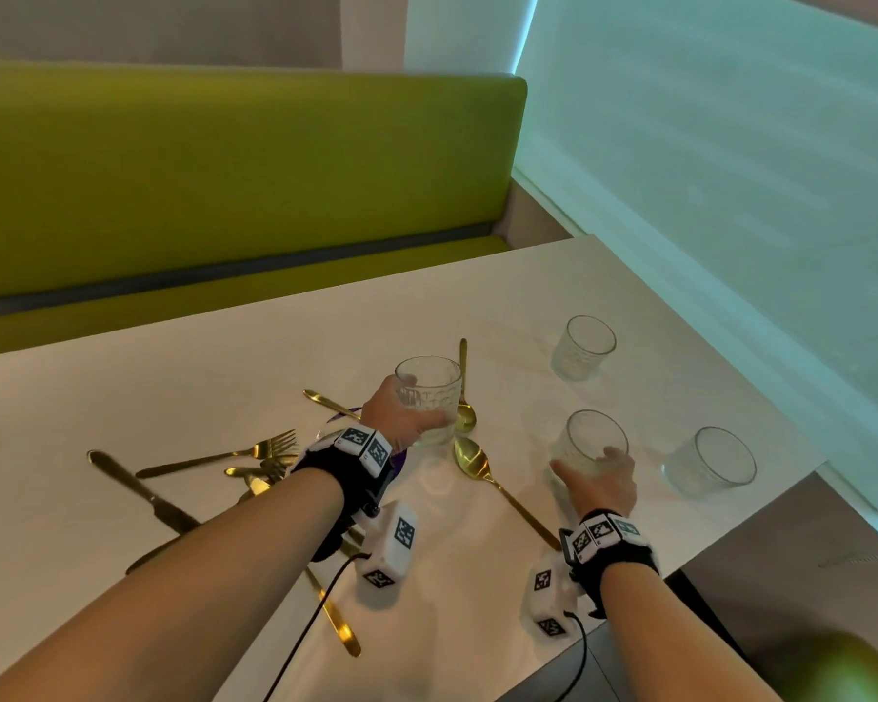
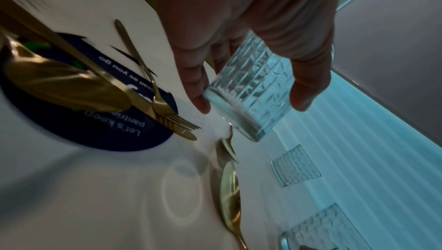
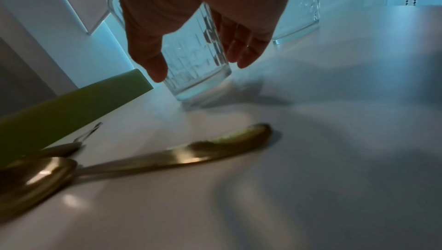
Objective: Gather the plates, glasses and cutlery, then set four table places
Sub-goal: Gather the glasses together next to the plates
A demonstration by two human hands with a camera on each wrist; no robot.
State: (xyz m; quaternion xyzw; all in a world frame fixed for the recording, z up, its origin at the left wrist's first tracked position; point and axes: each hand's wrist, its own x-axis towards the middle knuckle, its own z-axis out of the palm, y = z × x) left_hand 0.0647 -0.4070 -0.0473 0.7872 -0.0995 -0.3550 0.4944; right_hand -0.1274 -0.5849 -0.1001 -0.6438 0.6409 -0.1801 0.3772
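Note:
My left hand (image 1: 401, 418) (image 2: 251, 106) grips a clear patterned glass (image 1: 429, 392) (image 2: 248, 84) by its side and holds it slightly tilted above the white table (image 1: 173, 372). My right hand (image 1: 599, 478) (image 3: 201, 68) wraps thumb and fingers around a second glass (image 1: 591, 438) (image 3: 191, 84), whose base is at or just off the tabletop. Two more glasses stand free, one farther back (image 1: 584, 347) and one at the right edge (image 1: 713, 461). Gold cutlery lies scattered: a large spoon (image 1: 470, 456) (image 3: 167, 157), a small spoon (image 1: 465, 392), forks (image 1: 269, 448) and a knife (image 1: 143, 494). No plates are in view.
A round dark blue sticker with white text (image 2: 134, 131) lies on the table under some cutlery. A green bench (image 1: 224, 169) runs along the table's far side. A window blind (image 1: 731, 169) closes off the right side. The table's near right corner (image 1: 731, 539) is close to my right wrist.

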